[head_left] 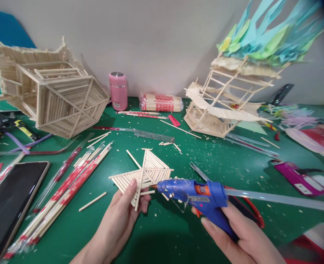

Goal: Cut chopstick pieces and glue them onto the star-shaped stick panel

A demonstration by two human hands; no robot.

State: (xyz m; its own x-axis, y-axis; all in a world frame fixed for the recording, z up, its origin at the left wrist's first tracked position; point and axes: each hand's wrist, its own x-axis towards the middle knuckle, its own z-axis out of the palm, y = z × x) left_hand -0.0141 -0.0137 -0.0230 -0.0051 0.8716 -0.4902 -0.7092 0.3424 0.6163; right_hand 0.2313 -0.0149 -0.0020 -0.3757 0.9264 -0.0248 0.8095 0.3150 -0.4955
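Note:
My left hand (123, 216) grips a small frame of thin wooden sticks (155, 163), thumb on top and fingers beneath. The sticks form a partly filled, many-sided panel with crossing spokes. In my right hand (241, 231) is a blue glue gun (195, 192), its fingers wrapped round the handle by the orange trigger. The nozzle points left and sits at the panel's lower right sticks; whether it touches them I cannot tell. A clear glue stick (277, 200) runs out of the gun's back. Behind the gun lie metal-tipped cutters (199, 170) with red handles, partly hidden.
A large stick lantern (71, 102) lies at the left, and a stick pavilion with paper streamers (222, 106) stands at the right. Between them are a pink flask (118, 91) and bundled chopsticks (162, 102). More wrapped chopsticks (65, 194) and a phone (16, 205) lie left; a purple device (299, 178) lies right.

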